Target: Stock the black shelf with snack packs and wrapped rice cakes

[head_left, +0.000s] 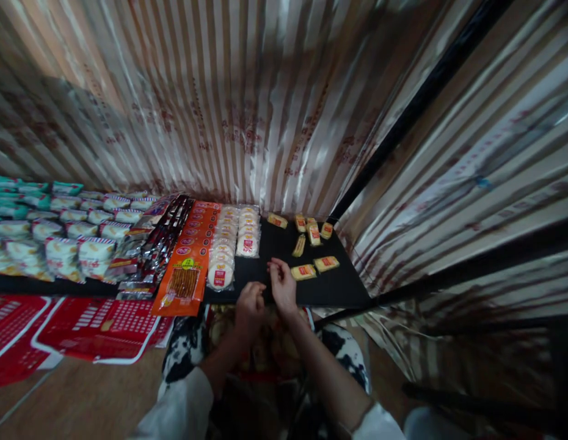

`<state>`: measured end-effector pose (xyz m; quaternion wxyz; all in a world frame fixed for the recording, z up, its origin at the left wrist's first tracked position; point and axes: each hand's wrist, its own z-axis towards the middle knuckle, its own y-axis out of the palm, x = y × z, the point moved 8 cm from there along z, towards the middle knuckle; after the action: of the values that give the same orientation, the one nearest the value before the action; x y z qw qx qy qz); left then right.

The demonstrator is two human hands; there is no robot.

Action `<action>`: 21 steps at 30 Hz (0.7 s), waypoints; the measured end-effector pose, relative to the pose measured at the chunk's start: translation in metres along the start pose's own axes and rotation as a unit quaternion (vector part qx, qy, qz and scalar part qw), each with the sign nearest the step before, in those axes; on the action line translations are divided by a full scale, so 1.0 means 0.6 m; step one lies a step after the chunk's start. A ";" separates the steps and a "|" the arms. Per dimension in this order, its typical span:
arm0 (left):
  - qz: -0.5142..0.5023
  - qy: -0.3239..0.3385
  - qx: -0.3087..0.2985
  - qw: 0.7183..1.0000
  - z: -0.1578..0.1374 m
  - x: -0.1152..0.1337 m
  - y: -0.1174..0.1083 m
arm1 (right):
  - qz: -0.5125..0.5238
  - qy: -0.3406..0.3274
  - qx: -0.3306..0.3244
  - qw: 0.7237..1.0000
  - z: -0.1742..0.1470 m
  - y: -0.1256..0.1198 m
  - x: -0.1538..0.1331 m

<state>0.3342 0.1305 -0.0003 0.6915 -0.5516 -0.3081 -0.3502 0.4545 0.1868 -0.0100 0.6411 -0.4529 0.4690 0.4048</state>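
Note:
My left hand [251, 305] is curled at the front edge of the black tabletop [341, 287]. Anything inside its fingers is hidden. Just to its right, slightly higher, my right hand [283, 284] has its fingers bent together over the black surface; I cannot make out anything in them. Beside the right hand lies a small wrapped snack with a yellow and red label [303, 272], with another wrapped snack [327, 263] to its right. Several more lie loosely farther back. Left of my hands, round white packaged snacks [220, 275] stand in overlapping rows.
Orange snack packets [181, 284], dark shiny packets [146, 263] and white bagged snacks [97, 256] fill the left side. Red baskets [98, 327] sit below the table edge. Striped sheeting [247, 110] and a black pole [403, 131] bound the back and right.

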 end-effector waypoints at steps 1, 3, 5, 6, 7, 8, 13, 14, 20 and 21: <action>-0.004 0.006 -0.024 1.000 -0.028 0.000 0.004 | 0.005 0.001 -0.013 1.000 -0.025 -0.011 -0.001; 0.019 0.002 -0.078 0.997 -0.083 -0.007 0.016 | -0.021 0.009 -0.044 0.999 -0.074 -0.032 0.006; 0.051 0.000 -0.149 0.988 -0.135 -0.020 0.034 | -0.104 0.025 -0.090 0.990 -0.122 -0.049 0.027; 0.075 -0.003 -0.181 0.981 -0.158 -0.030 0.042 | -0.162 0.027 -0.119 0.979 -0.145 -0.056 0.040; 0.105 -0.006 -0.213 0.971 -0.180 -0.041 0.051 | -0.221 0.019 -0.161 0.962 -0.169 -0.058 0.053; 0.142 -0.013 -0.245 0.959 -0.200 -0.055 0.059 | -0.274 0.012 -0.207 0.939 -0.193 -0.058 0.068; 0.317 -0.028 -0.313 0.895 -0.262 -0.119 0.071 | -0.460 -0.028 -0.376 0.804 -0.305 -0.043 0.137; 0.340 -0.022 -0.310 0.888 -0.266 -0.126 0.070 | -0.488 -0.035 -0.373 0.788 -0.317 -0.041 0.143; 0.403 -0.003 -0.294 0.867 -0.266 -0.132 0.070 | -0.548 -0.085 -0.338 0.760 -0.332 -0.022 0.152; 0.403 0.000 -0.293 0.867 -0.266 -0.129 0.072 | -0.545 -0.097 -0.339 0.761 -0.333 -0.021 0.152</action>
<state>0.3323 -0.0086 -0.1188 0.5793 -0.8048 0.0576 -0.1158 0.4408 0.0002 -0.1254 0.6005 -0.7781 -0.0894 0.1611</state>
